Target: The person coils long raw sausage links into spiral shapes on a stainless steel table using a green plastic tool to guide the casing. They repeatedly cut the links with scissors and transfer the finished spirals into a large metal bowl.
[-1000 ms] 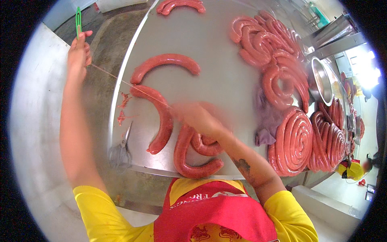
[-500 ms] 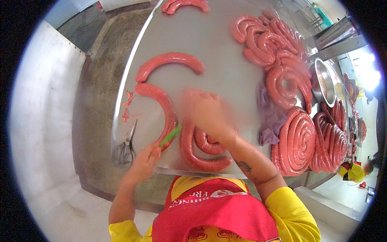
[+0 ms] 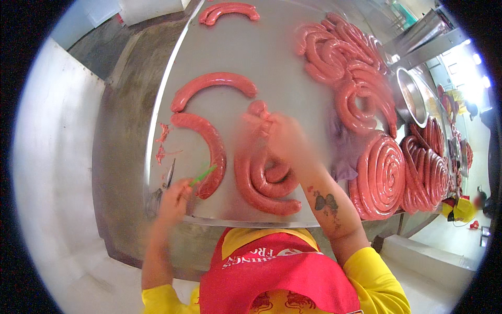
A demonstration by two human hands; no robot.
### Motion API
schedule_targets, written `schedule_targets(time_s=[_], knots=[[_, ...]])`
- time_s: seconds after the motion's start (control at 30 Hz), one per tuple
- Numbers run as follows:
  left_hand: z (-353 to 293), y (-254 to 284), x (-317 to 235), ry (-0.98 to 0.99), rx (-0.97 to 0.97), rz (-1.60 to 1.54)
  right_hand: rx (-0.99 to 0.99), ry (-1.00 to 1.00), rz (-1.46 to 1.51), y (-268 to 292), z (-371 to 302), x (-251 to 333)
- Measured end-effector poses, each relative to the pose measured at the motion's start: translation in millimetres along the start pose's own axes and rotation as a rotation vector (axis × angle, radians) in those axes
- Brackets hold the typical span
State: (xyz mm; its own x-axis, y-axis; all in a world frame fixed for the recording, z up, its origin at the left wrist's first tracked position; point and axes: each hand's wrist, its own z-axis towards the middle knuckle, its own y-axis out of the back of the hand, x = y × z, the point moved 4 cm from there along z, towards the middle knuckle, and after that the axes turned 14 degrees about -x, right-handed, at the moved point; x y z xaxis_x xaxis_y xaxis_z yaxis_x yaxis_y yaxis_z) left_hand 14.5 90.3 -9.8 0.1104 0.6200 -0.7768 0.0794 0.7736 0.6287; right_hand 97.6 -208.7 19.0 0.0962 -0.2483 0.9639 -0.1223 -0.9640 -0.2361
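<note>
My left hand (image 3: 175,200) is closed around a thin green tool (image 3: 203,175) whose kind I cannot make out. The tool's tip reaches over a curved sausage (image 3: 213,144) at the left of the steel table. My right hand (image 3: 285,137), partly blurred, pinches a coiled sausage (image 3: 243,180) near its top, where a short rounded end (image 3: 257,108) sticks out past the fingers. The rest of that coil lies on the table in front of me, its middle partly hidden by my right hand. Another bent sausage (image 3: 214,83) rests farther off.
Scissors (image 3: 168,175) and casing scraps (image 3: 162,141) lie by the steel table's (image 3: 285,42) left edge. To the right are a purple cloth (image 3: 342,149), a large sausage spiral (image 3: 380,175), a heap of sausages (image 3: 334,49) and a metal bowl (image 3: 410,97). Another person (image 3: 461,209) stands far right.
My left hand has drawn back left with the green tool. My right hand has shifted and now pinches the coil's top, with the rounded end showing. The view has moved slightly.
</note>
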Motion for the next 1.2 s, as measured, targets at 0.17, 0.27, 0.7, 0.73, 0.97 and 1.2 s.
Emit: schedule_targets(time_s=[0.17, 0.27, 0.7, 0.73, 0.97, 1.2], knots=[[-11, -15, -61, -0.183, -0.093, -0.104, -0.280, 0.489, -1.438, -25, -16, 24], [21, -13, -64, -0.231, -0.263, 0.049, -0.174, 0.645, -1.588, -34, -33, 22], [123, -51, -62, 0.164, 0.162, -0.500, -0.094, 0.558, -0.955, -22, -39, 7], [125, -49, -67, 0.131, 0.118, -0.493, -0.099, 0.563, -0.921, -22, -38, 4], [121, -16, -75, -0.222, 0.039, 0.044, -0.129, 0.740, -0.877, -23, -35, 6], [114, -25, -58, 0.317, 0.036, -0.682, 0.074, 0.730, -0.898, -34, -26, -8]])
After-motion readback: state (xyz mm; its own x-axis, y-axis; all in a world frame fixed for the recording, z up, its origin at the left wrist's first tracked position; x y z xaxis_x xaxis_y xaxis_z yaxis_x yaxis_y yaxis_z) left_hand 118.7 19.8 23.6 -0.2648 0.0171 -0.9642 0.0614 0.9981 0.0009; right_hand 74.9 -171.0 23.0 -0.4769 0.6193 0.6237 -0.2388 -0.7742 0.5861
